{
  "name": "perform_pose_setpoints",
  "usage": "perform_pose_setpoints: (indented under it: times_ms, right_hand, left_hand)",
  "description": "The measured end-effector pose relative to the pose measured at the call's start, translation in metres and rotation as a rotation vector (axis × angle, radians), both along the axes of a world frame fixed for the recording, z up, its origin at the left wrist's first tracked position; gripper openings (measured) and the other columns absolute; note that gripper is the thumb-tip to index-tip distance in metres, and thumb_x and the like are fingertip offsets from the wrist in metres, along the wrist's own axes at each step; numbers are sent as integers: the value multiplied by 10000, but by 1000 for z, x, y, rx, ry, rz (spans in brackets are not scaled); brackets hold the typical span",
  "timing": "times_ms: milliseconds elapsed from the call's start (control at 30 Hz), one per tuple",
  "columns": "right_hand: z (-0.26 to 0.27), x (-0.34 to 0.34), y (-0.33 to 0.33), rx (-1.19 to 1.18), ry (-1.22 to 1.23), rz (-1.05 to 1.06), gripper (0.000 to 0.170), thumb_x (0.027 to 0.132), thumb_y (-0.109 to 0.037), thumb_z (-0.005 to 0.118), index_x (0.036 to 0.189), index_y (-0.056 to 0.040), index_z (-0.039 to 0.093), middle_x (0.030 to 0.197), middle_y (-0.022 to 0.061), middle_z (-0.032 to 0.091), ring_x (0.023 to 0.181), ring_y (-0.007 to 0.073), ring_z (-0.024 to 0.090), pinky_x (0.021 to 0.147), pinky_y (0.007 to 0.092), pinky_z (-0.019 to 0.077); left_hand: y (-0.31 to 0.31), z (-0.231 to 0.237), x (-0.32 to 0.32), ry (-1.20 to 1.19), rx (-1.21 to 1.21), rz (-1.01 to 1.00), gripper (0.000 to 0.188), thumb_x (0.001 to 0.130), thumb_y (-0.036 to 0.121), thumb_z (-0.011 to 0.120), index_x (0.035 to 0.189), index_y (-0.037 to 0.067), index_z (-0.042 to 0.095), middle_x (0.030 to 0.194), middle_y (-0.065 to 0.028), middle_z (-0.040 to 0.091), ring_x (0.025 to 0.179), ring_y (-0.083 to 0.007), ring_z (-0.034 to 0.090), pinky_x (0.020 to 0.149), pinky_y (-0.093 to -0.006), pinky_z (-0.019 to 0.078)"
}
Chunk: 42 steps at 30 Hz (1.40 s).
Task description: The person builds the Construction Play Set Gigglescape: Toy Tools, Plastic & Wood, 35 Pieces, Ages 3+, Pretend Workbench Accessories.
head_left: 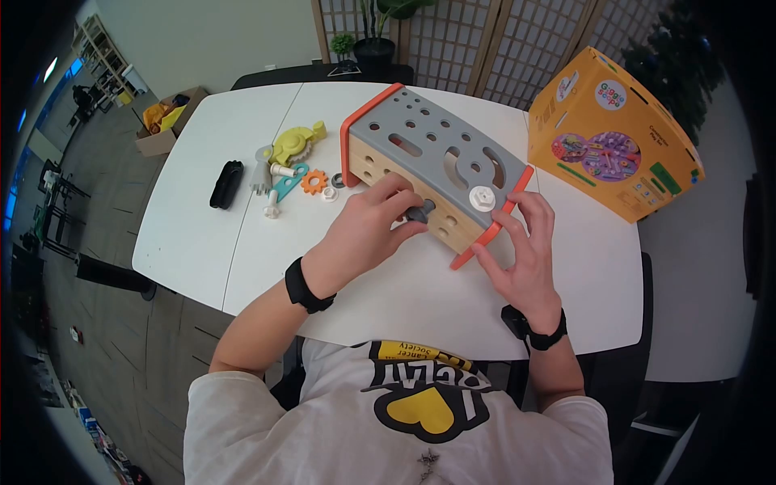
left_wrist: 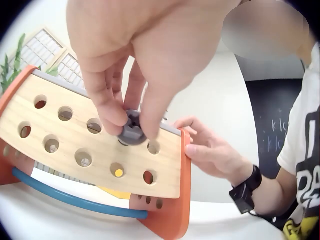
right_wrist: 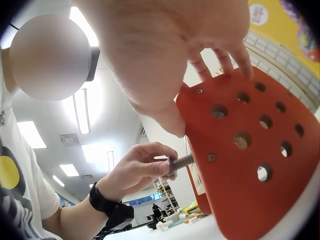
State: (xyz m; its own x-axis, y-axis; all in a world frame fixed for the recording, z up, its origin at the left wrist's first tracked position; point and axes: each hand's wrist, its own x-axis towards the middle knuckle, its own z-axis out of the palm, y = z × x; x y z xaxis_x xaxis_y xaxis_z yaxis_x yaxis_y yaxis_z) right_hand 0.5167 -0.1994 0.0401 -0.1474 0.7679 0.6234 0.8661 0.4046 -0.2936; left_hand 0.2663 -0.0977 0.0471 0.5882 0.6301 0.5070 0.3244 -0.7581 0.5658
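A toy workbench (head_left: 420, 133) with a grey slotted top, pale wooden sides and orange end panels stands tilted on the table. My left hand (head_left: 364, 230) pinches a grey toy bolt (left_wrist: 133, 131) by its head between thumb and fingers. In the right wrist view the threaded shank points at the wooden side (left_wrist: 65, 135), its tip hidden behind the orange end panel (right_wrist: 240, 165). My right hand (head_left: 525, 255) grips the edge of that panel, thumb on the outer face and fingers over the top. A white hex-headed bolt (head_left: 482, 199) sits in the grey top near this hand.
Left of the workbench lie a yellow toy saw (head_left: 295, 145), an orange gear (head_left: 314, 182), a teal strip (head_left: 287, 184) and several white bolts. Farther left is a black tray (head_left: 227, 184). A large yellow box (head_left: 606, 133) stands at the right.
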Motion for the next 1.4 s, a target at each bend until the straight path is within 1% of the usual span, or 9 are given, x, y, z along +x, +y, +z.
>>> perform_pose_setpoints:
  times_ms: [233, 533, 700, 833, 867, 933, 1067, 1233, 1400]
  right_hand:
    - [0, 1, 3, -12, 66, 9, 450, 754, -92, 824, 1163, -51, 640, 1386, 185, 478, 1333, 414, 429, 1058, 500, 452]
    - [9, 32, -6, -132, 187, -22, 496, 779, -3, 749, 1248, -43, 594, 1459, 176, 508, 1354, 394, 527, 1128, 450, 456]
    - [5, 66, -7, -159, 221, -82, 535, 847, 29, 653, 1365, -46, 545, 1537, 196, 491, 1396, 395, 510, 1115, 467, 465]
    - [-3, 83, -3, -291, 581, -130, 497, 944, 9, 594, 1432, -19, 503, 1457, 226, 573, 1321, 310, 601, 1083, 410, 492]
    - [-6, 89, -3, -348, 704, -140, 484, 956, 0, 600, 1430, -13, 504, 1421, 229, 605, 1290, 288, 629, 1076, 393, 497]
    - [-21, 112, -2, -530, 629, -121, 465, 956, -8, 629, 1408, 4, 519, 1337, 211, 659, 1226, 254, 665, 1057, 369, 508]
    - [-47, 116, -3, -727, 601, -124, 435, 940, -17, 683, 1352, 33, 554, 1198, 159, 730, 1162, 222, 695, 1034, 344, 520]
    - [-36, 108, -4, -645, 731, -143, 330, 969, 37, 618, 1297, 67, 603, 1126, 133, 749, 1091, 169, 693, 977, 320, 530]
    - [-24, 111, 0, -422, 824, -106, 368, 1033, -41, 586, 1385, 65, 574, 1166, 135, 741, 1057, 129, 671, 961, 286, 506]
  left_hand:
    - [9, -10, 22, 91, 320, 144, 326, 781, 272, 872, 806, 51, 633, 943, -70, 638, 686, -214, 664, 590, -322, 534]
    - [5, -1, -2, 192, 597, -156, 333, 780, 289, 873, 780, 82, 611, 994, -45, 651, 1026, -233, 633, 866, -384, 535]
    - [1, 17, -29, 396, 655, -191, 289, 747, 190, 853, 968, 132, 678, 1338, -37, 612, 1283, -242, 554, 1103, -551, 426]
    - [8, 16, -32, 506, 735, -173, 528, 766, 116, 795, 1251, 255, 641, 1562, -3, 470, 1441, -244, 443, 1190, -624, 342]
    - [10, 18, -31, 545, 753, -188, 552, 781, 109, 777, 1284, 273, 618, 1571, -11, 459, 1450, -245, 433, 1189, -621, 344]
    - [12, 23, -24, 617, 791, -216, 604, 811, 96, 741, 1350, 308, 571, 1588, -26, 436, 1468, -247, 414, 1188, -615, 348]
    - [22, 12, -14, 470, 820, -245, 579, 840, 114, 712, 1367, 301, 562, 1534, -70, 484, 1421, -270, 472, 1155, -586, 393]
    - [33, 10, -14, 372, 921, -245, 481, 854, 123, 700, 1302, 273, 608, 1426, -101, 565, 1310, -306, 570, 1093, -543, 466]
    - [42, 28, -23, 229, 650, -229, 485, 804, 159, 776, 1262, 189, 621, 1390, -144, 581, 1254, -347, 599, 1022, -461, 534]
